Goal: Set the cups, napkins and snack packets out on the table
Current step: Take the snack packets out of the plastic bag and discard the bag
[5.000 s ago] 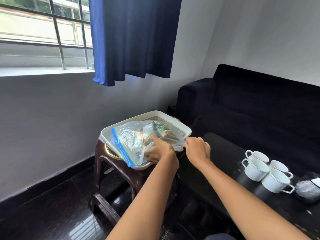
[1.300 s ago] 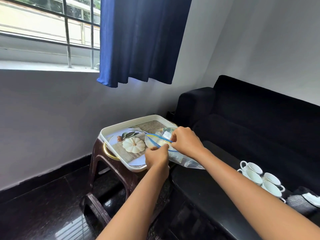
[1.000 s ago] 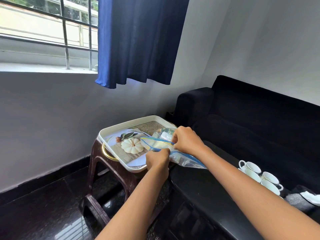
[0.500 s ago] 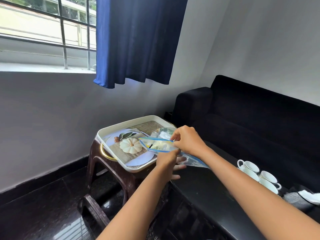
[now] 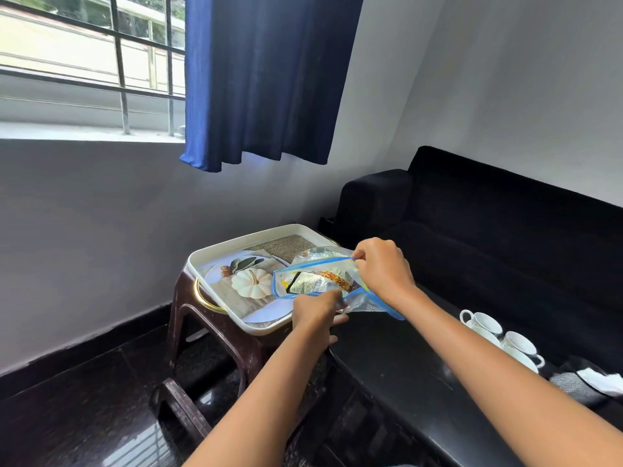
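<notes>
Snack packets [image 5: 318, 282] in zip bag [image 5: 357, 298] | print unreadable; left hand [image 5: 317, 310], right hand [image 5: 384, 271] grips pinching bag mouth

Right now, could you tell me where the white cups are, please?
The white cups stand clustered at the right edge of the head view, on the black table before the dark sofa, beside a grey cloth.

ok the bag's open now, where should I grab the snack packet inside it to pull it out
Probably by the crimped end of the snack packet nearest the mouth. The zip bag is held open by the right hand at the far lip and the left hand at the near lip, mouth facing left over the tray. The packet lies flat, so reach in from the left and pinch across that thin edge.
</notes>
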Action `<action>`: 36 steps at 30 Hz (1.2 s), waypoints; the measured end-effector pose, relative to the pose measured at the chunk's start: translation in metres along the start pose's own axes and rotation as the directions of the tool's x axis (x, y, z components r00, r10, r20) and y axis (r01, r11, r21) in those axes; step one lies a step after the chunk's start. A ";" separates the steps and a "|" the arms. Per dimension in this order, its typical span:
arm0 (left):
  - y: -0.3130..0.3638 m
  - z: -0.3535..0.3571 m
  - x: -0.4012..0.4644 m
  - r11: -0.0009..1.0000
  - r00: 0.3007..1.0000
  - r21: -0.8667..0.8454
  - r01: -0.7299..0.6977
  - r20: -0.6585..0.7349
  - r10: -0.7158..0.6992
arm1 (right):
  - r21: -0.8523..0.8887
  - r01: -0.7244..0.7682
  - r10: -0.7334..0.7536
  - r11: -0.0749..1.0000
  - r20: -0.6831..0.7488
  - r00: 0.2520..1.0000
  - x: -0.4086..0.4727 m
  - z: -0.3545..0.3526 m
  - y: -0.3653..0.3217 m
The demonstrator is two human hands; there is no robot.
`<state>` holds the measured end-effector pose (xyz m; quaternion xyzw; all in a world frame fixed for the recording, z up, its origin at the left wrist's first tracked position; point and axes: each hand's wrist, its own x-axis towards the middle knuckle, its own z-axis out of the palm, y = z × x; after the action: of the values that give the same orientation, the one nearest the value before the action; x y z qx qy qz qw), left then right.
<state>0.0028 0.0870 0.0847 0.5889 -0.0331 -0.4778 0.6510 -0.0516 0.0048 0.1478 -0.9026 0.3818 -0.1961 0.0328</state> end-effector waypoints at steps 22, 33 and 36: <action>-0.005 0.000 0.014 0.995 0.996 0.063 -0.079 -0.029 0.081 | -0.079 -0.095 0.094 0.992 -0.019 0.995 -0.008 -0.012 0.036; -0.005 -0.006 0.014 0.991 0.994 0.116 -0.066 -0.077 0.075 | -0.134 -0.098 0.067 0.986 -0.220 0.973 -0.004 -0.011 0.046; -0.005 -0.004 0.014 0.988 0.989 0.120 -0.093 -0.101 0.105 | -0.223 0.100 -0.157 0.970 -0.253 0.955 -0.014 -0.012 0.031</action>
<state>0.0102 0.0813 0.0719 0.6476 -0.0549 -0.4100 0.6400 -0.0866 -0.0062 0.1481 -0.8891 0.3413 -0.2775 -0.1264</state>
